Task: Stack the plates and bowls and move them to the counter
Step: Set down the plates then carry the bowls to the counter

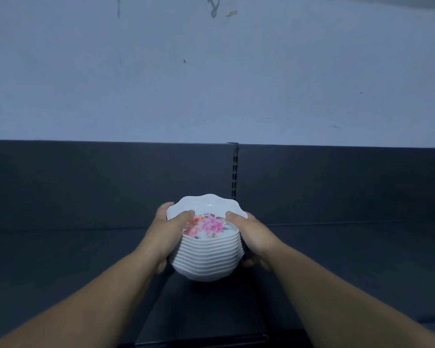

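A stack of several white scalloped bowls [206, 259] is held in front of me, the top one showing a pink and orange flower print inside. My left hand [166, 232] grips the stack's left side, thumb over the top rim. My right hand [251, 234] grips the right side the same way, fingers curled under the bottom. The stack is over a dark grey counter surface [73, 267]; whether it rests on it or hovers just above, I cannot tell.
A dark grey back panel [111, 182] rises behind the counter, with a slotted upright post [234, 172] just behind the bowls. Above it is a pale wall [211, 71]. The counter stretches to both sides of the stack.
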